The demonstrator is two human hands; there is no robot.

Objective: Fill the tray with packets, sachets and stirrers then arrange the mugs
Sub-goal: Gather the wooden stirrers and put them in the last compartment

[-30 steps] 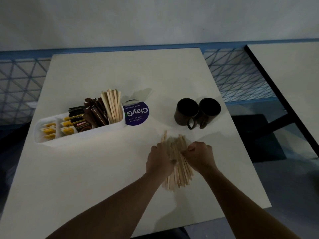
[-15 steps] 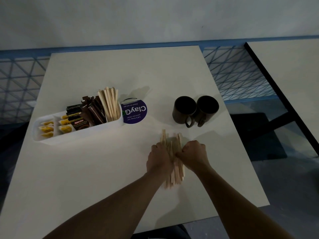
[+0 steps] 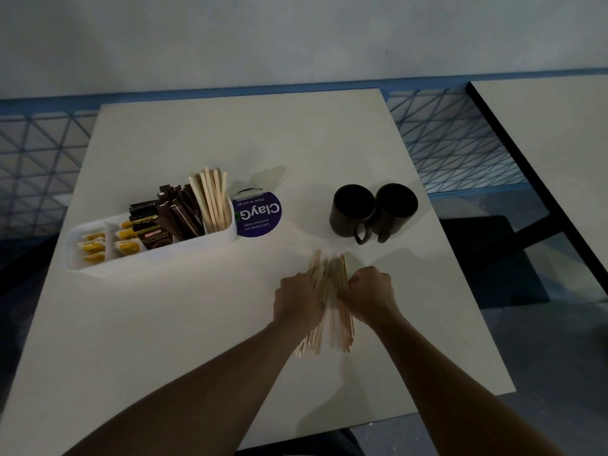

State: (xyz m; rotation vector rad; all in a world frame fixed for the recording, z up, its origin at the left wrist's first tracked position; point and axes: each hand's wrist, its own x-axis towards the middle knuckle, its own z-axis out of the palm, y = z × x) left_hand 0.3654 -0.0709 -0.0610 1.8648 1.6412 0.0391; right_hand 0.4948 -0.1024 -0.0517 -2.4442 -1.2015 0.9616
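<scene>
Since half a second ago, both hands squeeze the loose stirrers (image 3: 330,307) tighter, bundle near table (image 3: 164,324) front. Left hand (image 3: 297,302) and right hand (image 3: 370,296) curl closed around it; fingertips hidden. Tray (image 3: 98,264) holds yellow sachets (image 3: 93,246), brown packets (image 3: 171,218), upright stirrers. Purple lid (image 3: 260,213) beside it; two mugs (image 3: 373,210) touching.

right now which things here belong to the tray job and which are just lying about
Job:
tray
packets
sachets
stirrers in tray
loose stirrers, gathered between left hand and right hand
mugs

Lying about:
purple disc
second table
</scene>
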